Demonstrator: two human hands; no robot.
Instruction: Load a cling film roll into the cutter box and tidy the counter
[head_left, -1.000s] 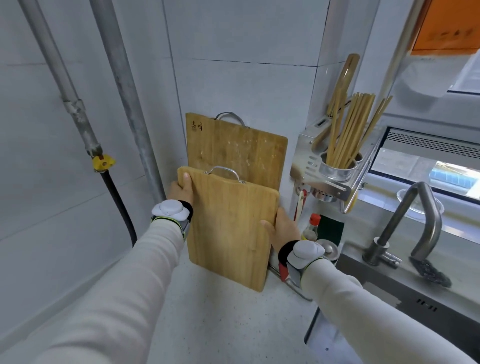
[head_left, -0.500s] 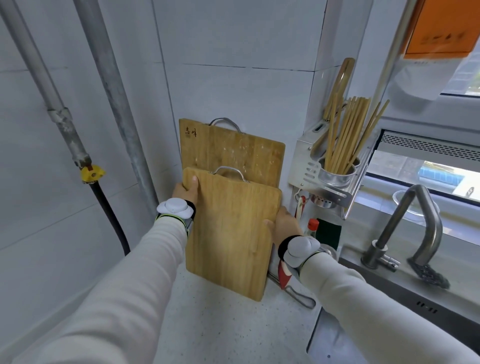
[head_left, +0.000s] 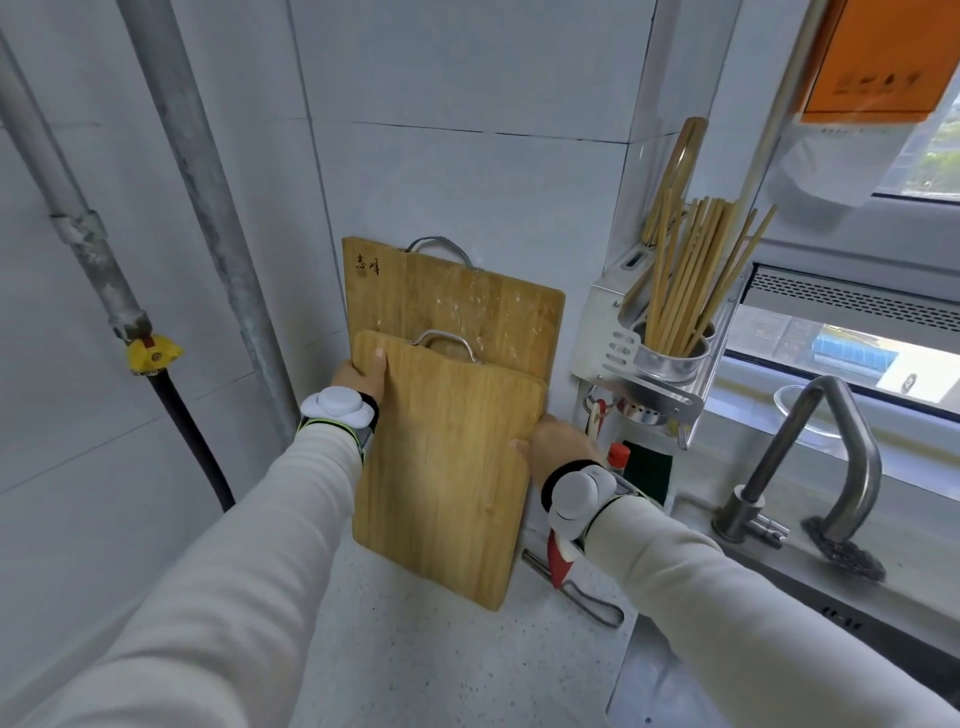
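Left hand (head_left: 363, 376) and right hand (head_left: 553, 441) are both closed on the smaller cutting board (head_left: 447, 467). The left thumb is laid on its front face by the top left corner. The right thumb is pressed against the right edge about halfway down, and the remaining fingers are hidden behind the wood. A grip on opposite edges is judged to be used so that the broad, flat panel can be steered upright without twisting.

The board is held almost vertical and slightly askew, with its lower right corner nearest the counter (head_left: 441, 649). Whether that corner is touching the surface cannot be told. Just behind it the larger cutting board (head_left: 467, 301) is propped against the far wall (head_left: 467, 182), so the smaller one is probably being stood in front of it, which would free counter space as part of the tidying.

A red-handled tool (head_left: 561, 564) is seen on the counter just right of the board's lower edge and could be knocked if the board is slid that way. Further right, a metal rack (head_left: 649, 395) of chopsticks (head_left: 691, 270) is fixed by the sink (head_left: 779, 582).

Neither the cling film roll nor the cutter box is in sight, so the loading step cannot be judged.
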